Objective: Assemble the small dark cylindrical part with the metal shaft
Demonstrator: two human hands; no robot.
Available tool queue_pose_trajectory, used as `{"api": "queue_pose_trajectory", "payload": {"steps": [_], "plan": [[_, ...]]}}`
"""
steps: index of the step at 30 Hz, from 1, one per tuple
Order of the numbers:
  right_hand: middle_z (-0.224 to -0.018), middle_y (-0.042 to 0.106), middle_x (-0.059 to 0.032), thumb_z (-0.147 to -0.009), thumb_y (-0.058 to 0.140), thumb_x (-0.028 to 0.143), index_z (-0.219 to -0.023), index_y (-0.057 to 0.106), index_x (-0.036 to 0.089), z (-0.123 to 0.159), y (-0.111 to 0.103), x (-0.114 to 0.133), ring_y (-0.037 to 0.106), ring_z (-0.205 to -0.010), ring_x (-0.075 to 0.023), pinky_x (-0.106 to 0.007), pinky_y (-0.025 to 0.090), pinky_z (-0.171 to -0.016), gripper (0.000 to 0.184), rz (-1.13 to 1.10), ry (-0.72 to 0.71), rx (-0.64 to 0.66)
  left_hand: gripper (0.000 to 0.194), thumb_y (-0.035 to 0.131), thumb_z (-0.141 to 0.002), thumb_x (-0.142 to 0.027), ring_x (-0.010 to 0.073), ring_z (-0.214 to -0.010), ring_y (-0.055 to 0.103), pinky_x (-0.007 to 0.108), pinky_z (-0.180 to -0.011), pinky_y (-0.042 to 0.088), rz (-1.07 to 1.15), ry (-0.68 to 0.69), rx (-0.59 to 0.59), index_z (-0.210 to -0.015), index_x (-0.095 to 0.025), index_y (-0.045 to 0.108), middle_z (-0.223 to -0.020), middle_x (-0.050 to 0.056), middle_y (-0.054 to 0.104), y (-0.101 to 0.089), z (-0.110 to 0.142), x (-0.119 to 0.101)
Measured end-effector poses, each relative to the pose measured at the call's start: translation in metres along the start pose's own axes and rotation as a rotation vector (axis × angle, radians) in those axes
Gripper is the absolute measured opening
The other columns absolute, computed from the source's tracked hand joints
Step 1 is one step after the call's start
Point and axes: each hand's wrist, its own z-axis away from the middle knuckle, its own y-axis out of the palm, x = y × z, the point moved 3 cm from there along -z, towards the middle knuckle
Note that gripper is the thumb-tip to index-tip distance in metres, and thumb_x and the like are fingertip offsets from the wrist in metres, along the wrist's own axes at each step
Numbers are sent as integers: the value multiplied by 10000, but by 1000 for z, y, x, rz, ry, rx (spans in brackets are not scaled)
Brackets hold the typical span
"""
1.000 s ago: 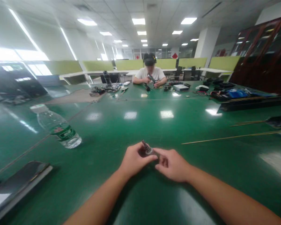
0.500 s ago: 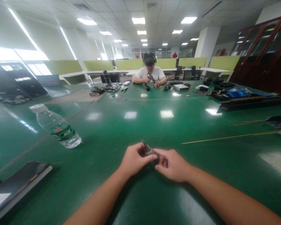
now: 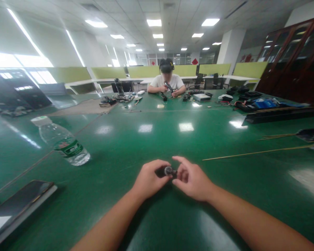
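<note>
A small dark metal part (image 3: 168,170) with a round, ringed end and a thin stub pointing right is held low over the green table. My left hand (image 3: 149,178) is closed on it, thumb and forefinger gripping it from the left. Just to the right, my right hand (image 3: 195,181) has its forefinger and thumb spread apart, with the other fingers curled near the stub. Whether those curled fingers touch the stub I cannot tell.
A water bottle (image 3: 64,143) stands to the left. Nearer, at lower left, lies a dark flat case (image 3: 23,202). Thin brass-coloured rods (image 3: 240,154) reach in from the right. Across the green table (image 3: 125,146) a person (image 3: 166,82) works among electronic parts.
The metal part has turned: its ringed tip pointed up and away before, and now the stub points right. My right forefinger and thumb have opened away from it.
</note>
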Motion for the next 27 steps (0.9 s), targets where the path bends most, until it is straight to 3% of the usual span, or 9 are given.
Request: {"api": "queue_pose_trajectory", "payload": {"steps": [8, 16, 22, 27], "plan": [[-872, 665, -6, -718, 729, 191, -1075, 622, 226, -2, -7, 6, 620, -700, -151, -264, 491, -660, 375, 77, -31, -114, 218, 711, -811, -242, 167, -879, 637, 280, -797, 486, 6, 53, 75, -1027, -259, 735, -952, 25, 701, 1, -1, -5], [-916, 716, -47, -745, 699, 167, -1015, 668, 210, -4, -6, -2, 660, -817, -199, -287, 514, -731, 275, 97, -16, -122, 269, 725, -812, -298, 175, -872, 633, 278, -764, 490, -4, 56, 87, -1080, -279, 729, -956, 39, 687, 3, 1, -5], [-864, 729, -40, -756, 682, 146, -919, 714, 200, -5, -7, 3, 656, -775, -186, -282, 508, -734, 175, 118, -59, -99, 251, 751, -782, -279, 182, -869, 647, 296, -800, 499, -9, 63, 59, -1024, -216, 725, -953, 52, 707, 2, 0, -4], [-878, 739, -43, -756, 673, 120, -951, 733, 195, -5, -8, 4, 659, -774, -185, -286, 502, -745, 218, 125, -110, -65, 204, 758, -769, -252, 169, -856, 642, 279, -784, 492, -23, 65, 33, -968, -224, 728, -921, 35, 704, 1, 1, -6]]}}
